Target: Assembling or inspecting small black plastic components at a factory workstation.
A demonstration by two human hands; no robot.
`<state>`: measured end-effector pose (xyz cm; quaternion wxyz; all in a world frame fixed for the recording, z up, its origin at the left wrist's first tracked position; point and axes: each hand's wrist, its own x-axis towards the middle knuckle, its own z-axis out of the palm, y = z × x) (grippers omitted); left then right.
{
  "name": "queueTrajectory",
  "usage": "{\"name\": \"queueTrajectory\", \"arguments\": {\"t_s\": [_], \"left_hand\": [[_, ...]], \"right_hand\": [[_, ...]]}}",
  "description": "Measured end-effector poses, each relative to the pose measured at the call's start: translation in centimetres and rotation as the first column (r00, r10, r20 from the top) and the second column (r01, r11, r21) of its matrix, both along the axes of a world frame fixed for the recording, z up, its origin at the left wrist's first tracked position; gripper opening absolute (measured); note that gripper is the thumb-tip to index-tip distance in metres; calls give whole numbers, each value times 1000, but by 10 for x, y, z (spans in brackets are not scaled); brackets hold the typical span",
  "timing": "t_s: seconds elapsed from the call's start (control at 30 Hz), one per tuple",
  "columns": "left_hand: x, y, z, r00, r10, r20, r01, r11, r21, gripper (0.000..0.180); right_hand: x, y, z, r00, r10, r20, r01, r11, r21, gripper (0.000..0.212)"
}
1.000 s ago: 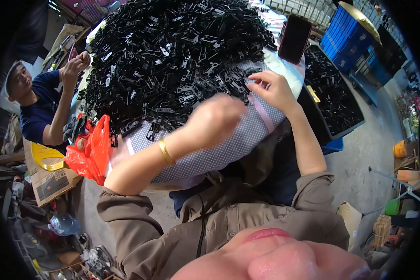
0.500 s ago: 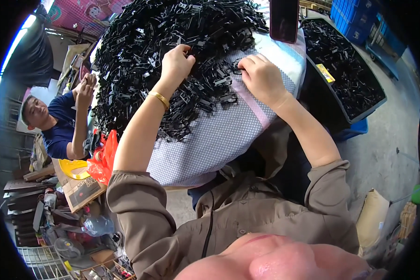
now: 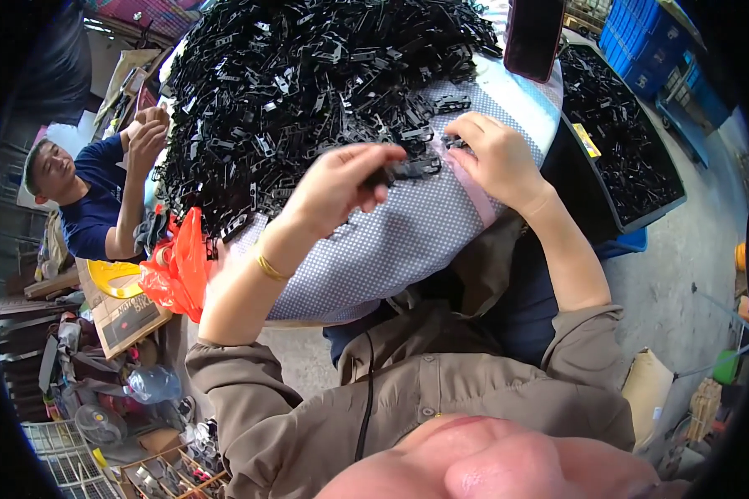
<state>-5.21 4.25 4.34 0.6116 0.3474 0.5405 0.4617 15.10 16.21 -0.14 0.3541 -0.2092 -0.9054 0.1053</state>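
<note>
Evidently the heap of black clip-like pieces sits across the cloth-covered counter, its near fringe thinning toward the person, which probably keeps loose pieces within easy reach of both hands. The left hand hovers at that fringe, thumb and fingers partly spread; blur hides whether a piece is caught. The right hand is curled low beside the same pieces, perhaps to work close to its partner, and whether its fingers grip one cannot be told. A dark phone stands upright beyond it, likely clear of the work. Compared with half a second ago, the left hand has dropped from over the heap, nearer the right.
</note>
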Motion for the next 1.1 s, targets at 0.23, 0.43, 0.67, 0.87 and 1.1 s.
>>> {"name": "queueTrajectory", "arguments": {"t_s": [0.23,0.43,0.67,0.87,1.1], "left_hand": [[16,-15,-24,953,-259,156,263,965,-4,34],[19,-21,-27,973,-133,187,115,988,100,38],[24,-22,-31,1000,23,14,-26,969,247,34],[22,-22,-34,988,63,138,-95,966,239,38],[26,-20,-33,976,22,215,-82,959,273,39]], "right_hand": [[-13,-3,7,972,-113,207,88,988,129,33],[-13,-2,41,996,-7,-85,-19,953,-302,22],[0,-43,37,927,105,-361,-357,551,-754,14],[-5,-55,18,875,80,-477,-434,565,-701,12],[-9,-56,16,919,0,-395,-169,903,-395,14]]}}
